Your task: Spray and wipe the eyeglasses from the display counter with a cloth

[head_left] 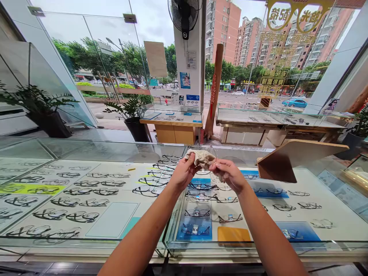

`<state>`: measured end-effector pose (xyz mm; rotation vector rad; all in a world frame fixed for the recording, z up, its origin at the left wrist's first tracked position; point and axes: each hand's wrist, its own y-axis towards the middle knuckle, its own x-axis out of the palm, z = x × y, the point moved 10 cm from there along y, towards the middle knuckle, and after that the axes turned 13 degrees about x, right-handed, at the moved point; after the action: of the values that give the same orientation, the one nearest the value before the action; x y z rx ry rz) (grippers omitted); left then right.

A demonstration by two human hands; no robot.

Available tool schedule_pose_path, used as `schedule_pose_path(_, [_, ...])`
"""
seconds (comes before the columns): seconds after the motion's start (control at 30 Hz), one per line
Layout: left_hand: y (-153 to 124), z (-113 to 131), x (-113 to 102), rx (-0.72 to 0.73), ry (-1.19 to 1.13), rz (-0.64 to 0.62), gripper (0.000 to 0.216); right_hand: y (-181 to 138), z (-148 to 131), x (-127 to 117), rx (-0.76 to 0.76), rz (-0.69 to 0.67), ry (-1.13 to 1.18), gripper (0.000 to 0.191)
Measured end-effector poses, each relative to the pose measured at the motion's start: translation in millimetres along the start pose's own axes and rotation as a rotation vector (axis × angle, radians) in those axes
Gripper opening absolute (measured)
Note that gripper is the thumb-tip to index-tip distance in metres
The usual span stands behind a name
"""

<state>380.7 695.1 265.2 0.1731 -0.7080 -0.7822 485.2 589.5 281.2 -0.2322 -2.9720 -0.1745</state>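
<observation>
My left hand (182, 173) and my right hand (228, 173) are raised together over a glass display counter (94, 237). Both pinch a beige cleaning cloth (202, 157) bunched between them. A thin clear-rimmed pair of glasses (214, 153) shows faintly around the cloth; its frame is hard to make out. My left fingers close on the cloth's left end. My right fingers close on the cloth's right side, where the glasses sit.
Under the counter glass lie several rows of spectacle frames (71, 199) on white, blue and orange pads. A tilted wooden stand mirror (290, 161) sits on the counter to the right. Beyond are more display cases (172, 122), potted plants (46, 111), a wall fan (184, 15) and shop windows.
</observation>
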Motion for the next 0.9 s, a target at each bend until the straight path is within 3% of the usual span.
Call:
schedule_pose_path(0.1, [-2.6, -4.1, 3.0, -0.017, 0.03, -0.026, 0.049, -3.1, -5.9, -15.5, -0.034, 0.086, 0.106, 0.028])
schedule_pose_path(0.2, [-10.5, -15.5, 16.5, -0.066, 0.087, -0.152, 0.046, -4.0, -8.2, -24.3, -0.068, 0.17, 0.098, 0.032])
schedule_pose_path(0.43, [-25.0, -33.9, 30.8, -0.113, 0.197, -0.31, 0.049, -0.9, -4.5, -13.4, -0.082, 0.191, 0.065, 0.034])
schedule_pose_path(0.77, [-30.1, -34.9, 36.8, -0.097, 0.197, -0.308, 0.047, 2.0, 0.3, -8.9, -0.079, 0.211, 0.052, 0.037])
schedule_pose_path(0.9, [-29.9, -31.8, 37.8, -0.036, 0.148, -0.233, 0.05, 3.3, 4.1, -4.0, -0.097, 0.236, 0.039, 0.039])
